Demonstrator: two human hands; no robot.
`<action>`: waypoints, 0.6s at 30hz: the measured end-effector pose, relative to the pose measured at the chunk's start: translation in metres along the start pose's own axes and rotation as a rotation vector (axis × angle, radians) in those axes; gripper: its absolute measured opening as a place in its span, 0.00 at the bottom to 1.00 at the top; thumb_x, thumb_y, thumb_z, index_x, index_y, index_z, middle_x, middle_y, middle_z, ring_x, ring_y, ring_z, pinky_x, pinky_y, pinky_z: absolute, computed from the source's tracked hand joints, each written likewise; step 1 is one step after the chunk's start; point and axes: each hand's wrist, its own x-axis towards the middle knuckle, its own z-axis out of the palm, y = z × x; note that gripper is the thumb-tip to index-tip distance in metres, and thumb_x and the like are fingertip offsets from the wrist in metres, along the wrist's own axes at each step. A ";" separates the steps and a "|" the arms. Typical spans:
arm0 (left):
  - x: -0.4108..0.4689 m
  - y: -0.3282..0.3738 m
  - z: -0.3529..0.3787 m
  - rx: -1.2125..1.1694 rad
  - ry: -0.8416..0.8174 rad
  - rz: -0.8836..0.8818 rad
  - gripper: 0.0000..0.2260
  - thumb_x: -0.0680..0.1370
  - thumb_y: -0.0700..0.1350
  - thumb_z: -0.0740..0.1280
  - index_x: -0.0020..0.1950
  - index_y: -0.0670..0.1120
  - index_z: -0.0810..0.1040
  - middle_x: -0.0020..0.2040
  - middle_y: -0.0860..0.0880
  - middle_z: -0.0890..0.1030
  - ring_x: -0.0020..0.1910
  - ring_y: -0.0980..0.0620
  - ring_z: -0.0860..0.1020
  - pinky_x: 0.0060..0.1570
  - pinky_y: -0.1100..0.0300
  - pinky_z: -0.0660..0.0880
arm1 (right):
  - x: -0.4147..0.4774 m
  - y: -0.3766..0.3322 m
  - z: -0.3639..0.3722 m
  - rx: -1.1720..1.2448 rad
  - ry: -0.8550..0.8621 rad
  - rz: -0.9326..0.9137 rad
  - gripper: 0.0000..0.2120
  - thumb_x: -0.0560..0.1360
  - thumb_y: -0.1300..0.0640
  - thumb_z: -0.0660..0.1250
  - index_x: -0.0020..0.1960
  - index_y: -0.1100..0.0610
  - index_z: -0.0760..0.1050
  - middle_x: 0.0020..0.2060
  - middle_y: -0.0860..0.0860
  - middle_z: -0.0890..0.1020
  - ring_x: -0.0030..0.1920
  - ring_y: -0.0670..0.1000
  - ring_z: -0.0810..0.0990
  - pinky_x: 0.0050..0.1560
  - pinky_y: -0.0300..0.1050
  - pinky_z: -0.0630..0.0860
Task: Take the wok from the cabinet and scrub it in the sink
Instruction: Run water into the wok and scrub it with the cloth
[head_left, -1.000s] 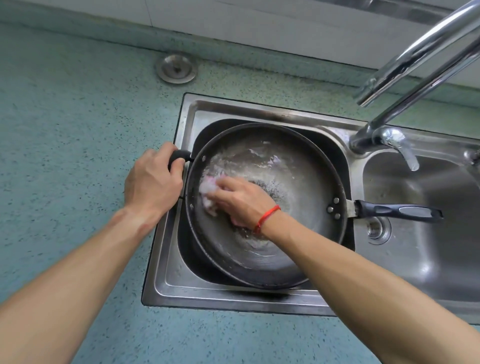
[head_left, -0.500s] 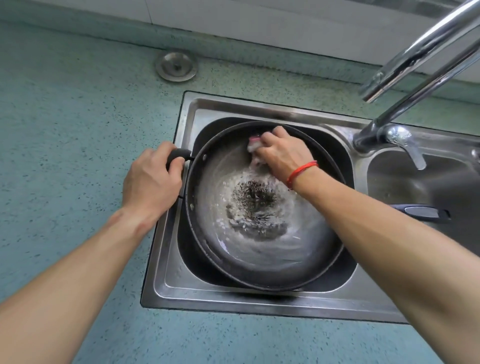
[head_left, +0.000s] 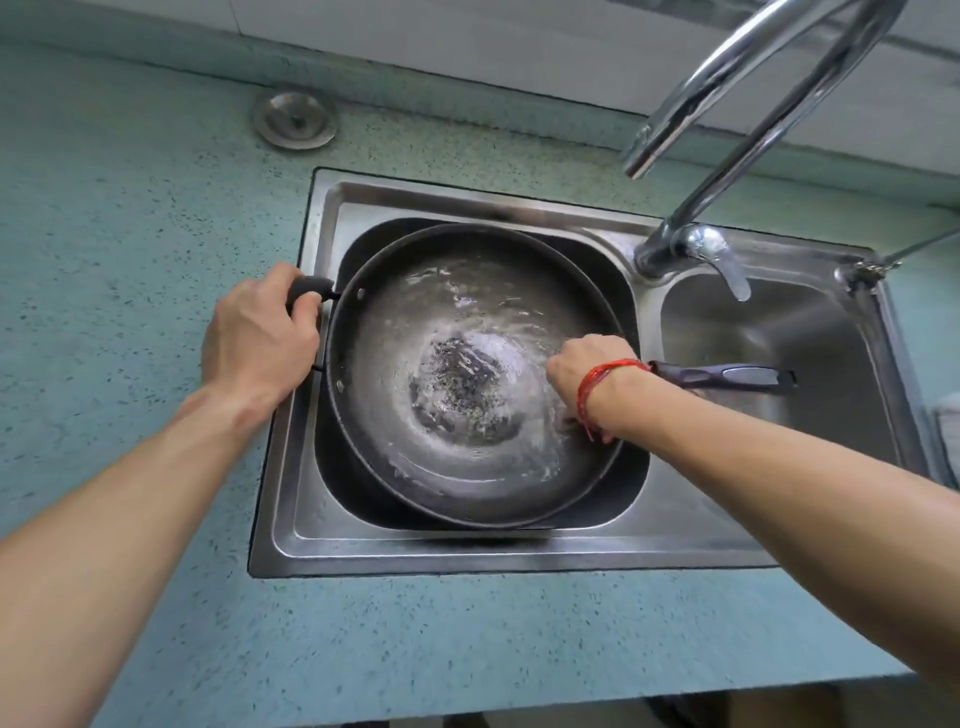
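Note:
A dark wok (head_left: 415, 467) sits in the left basin of the steel sink (head_left: 519, 545), its inside streaked with foam and a dark gritty patch at the centre. My left hand (head_left: 257, 340) grips the small black side handle (head_left: 309, 288) at the wok's left rim. My right hand (head_left: 584, 366), with a red string at the wrist, is curled inside the wok at its right wall; a pink scrubber (head_left: 566, 423) barely peeks out beneath the wrist. The wok's long black handle (head_left: 727, 376) sticks out over the right basin.
A chrome faucet (head_left: 727, 156) arches over the divider, spout above the wok's far right. The right basin (head_left: 779, 338) lies beyond. A round metal drain cover (head_left: 295, 119) rests on the speckled teal counter (head_left: 130, 182) at the back left.
My right hand swept with the scrubber from the wok's left side to the far rim, then round to the right wall. My left hand kept its grip on the side handle.

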 end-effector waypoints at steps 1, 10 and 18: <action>0.000 0.001 0.000 0.009 0.003 0.001 0.11 0.81 0.49 0.60 0.58 0.46 0.77 0.48 0.39 0.80 0.46 0.39 0.74 0.45 0.48 0.72 | -0.009 -0.006 -0.002 0.021 -0.054 -0.045 0.15 0.71 0.61 0.73 0.57 0.60 0.79 0.54 0.57 0.83 0.55 0.59 0.82 0.47 0.46 0.78; 0.001 -0.001 0.005 0.061 0.024 0.000 0.10 0.82 0.49 0.60 0.56 0.45 0.74 0.46 0.38 0.79 0.43 0.39 0.73 0.40 0.50 0.69 | -0.039 -0.062 -0.013 0.360 -0.181 -0.323 0.12 0.74 0.51 0.64 0.52 0.55 0.83 0.46 0.54 0.86 0.47 0.55 0.83 0.45 0.43 0.79; 0.001 -0.001 0.005 0.080 0.026 0.009 0.10 0.82 0.50 0.58 0.55 0.45 0.73 0.46 0.39 0.78 0.42 0.41 0.73 0.39 0.51 0.68 | 0.006 -0.111 -0.027 0.886 0.286 -0.336 0.10 0.73 0.59 0.68 0.50 0.50 0.85 0.43 0.53 0.86 0.46 0.55 0.83 0.49 0.42 0.78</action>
